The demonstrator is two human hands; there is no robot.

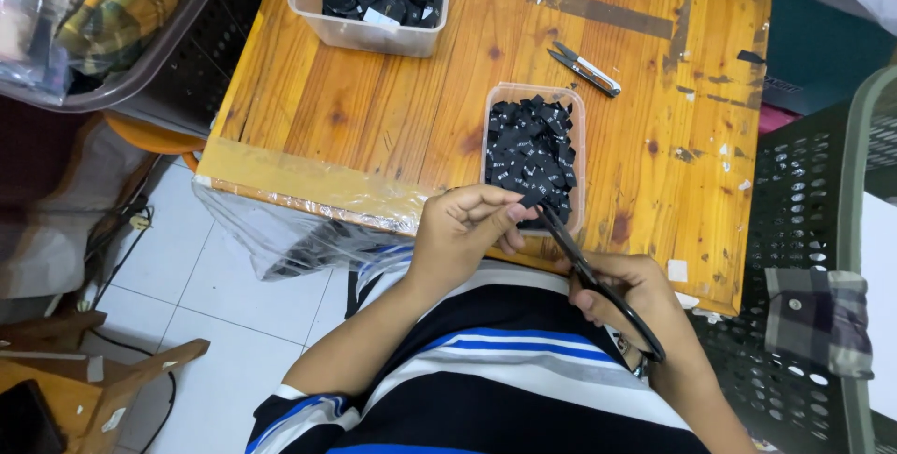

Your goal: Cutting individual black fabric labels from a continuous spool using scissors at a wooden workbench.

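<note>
We see left hand (462,230) pinching small black fabric label (531,200) over near rim of clear plastic tub (579,164); right hand (626,290) gripping long black scissors (598,286) (blades angled up-left toward label).

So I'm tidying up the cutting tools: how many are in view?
2. Black scissors in the right hand, blades reaching the left hand; small silver thread snips lying on the wooden table. Others may be hidden.
</note>
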